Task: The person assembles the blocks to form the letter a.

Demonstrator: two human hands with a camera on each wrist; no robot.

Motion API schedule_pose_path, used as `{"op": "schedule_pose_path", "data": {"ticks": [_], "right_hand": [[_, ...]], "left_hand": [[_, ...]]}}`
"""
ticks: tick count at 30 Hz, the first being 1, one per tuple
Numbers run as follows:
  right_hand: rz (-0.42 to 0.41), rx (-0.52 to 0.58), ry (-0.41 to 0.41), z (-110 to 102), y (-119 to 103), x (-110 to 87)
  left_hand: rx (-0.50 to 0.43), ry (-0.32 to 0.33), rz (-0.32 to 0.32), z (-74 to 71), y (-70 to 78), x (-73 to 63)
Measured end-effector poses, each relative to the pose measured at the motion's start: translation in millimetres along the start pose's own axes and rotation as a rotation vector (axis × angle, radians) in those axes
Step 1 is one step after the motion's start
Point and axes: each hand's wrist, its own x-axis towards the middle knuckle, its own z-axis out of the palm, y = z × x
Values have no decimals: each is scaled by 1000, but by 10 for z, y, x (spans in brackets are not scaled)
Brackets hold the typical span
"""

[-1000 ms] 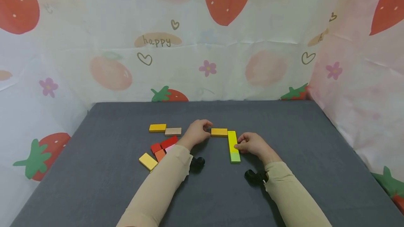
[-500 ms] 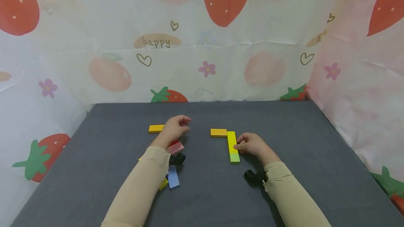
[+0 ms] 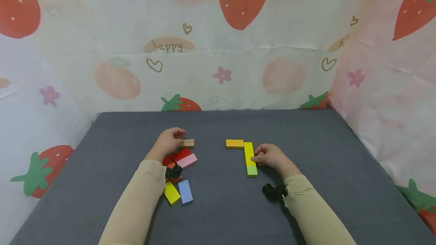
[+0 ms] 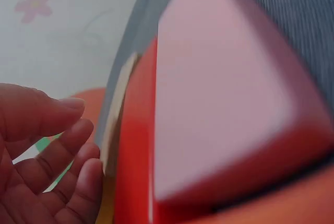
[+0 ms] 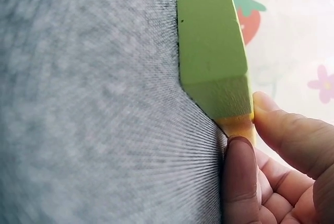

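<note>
My left hand (image 3: 167, 143) is at the left, over the far left end of a pale wooden block (image 3: 188, 143). In the left wrist view its fingers are loosely bent, with a gap before the red block and nothing between them. What lies beneath this hand is mostly hidden. My right hand (image 3: 270, 157) holds the right side of a bright yellow block (image 3: 248, 153) between thumb and finger. A green block (image 5: 211, 36) sits at that block's near end, in line with it. An orange-yellow block (image 3: 234, 144) lies crosswise at its far left corner.
Below my left hand lie a red block (image 3: 182, 154), a pink block (image 3: 188, 161), a yellow block (image 3: 171, 194) and a blue block (image 3: 185, 192). My left sleeve (image 3: 136, 199) covers part of this group. A patterned cloth wall (image 3: 218, 48) stands behind the grey table (image 3: 218, 214).
My left hand has moved left from beside the orange-yellow block to the pale wooden block, uncovering the pink, blue and lower yellow blocks. My right hand stays at the bright yellow block.
</note>
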Motion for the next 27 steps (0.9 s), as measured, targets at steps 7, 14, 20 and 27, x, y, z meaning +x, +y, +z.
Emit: {"op": "schedule_pose_path", "data": {"ticks": [7,14,20,27], "right_hand": [[21,-4,0,-2,-25,-12],[35,-10,6,-2,-33,-16],[31,-10,14,4,-32,-18],[27,-16,20,8,-28,-21]], "left_hand": [[7,-2,-40,-44,-78,14],[154,-89,-19,-41,-66,47],[307,-111,41,-8,-43,58],[289,-120,62,-8,-67,58]]}}
